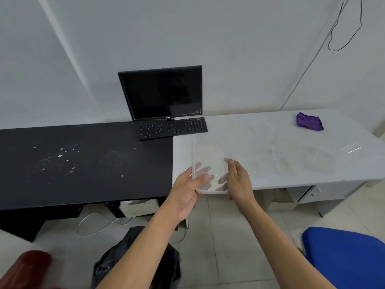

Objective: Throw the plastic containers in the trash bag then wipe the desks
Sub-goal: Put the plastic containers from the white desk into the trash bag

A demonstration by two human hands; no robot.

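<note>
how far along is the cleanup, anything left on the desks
Early. Done: nothing visibly; what the trash bag on the floor holds cannot be seen. In hand: the left hand and right hand hold one clear container at the white desk edge. Left: at least two other containers lie on that desk, white crumbs dot the black desk, and the purple cloth lies untouched.

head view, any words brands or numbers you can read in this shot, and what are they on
No text here can be read.
monitor: a small pale logo on the bottom bezel, too blurred to read.
keyboard: key legends show as pale specks, too small to read.
plastic container: clear, no label or print visible.
purple cloth: no writing visible.
</note>
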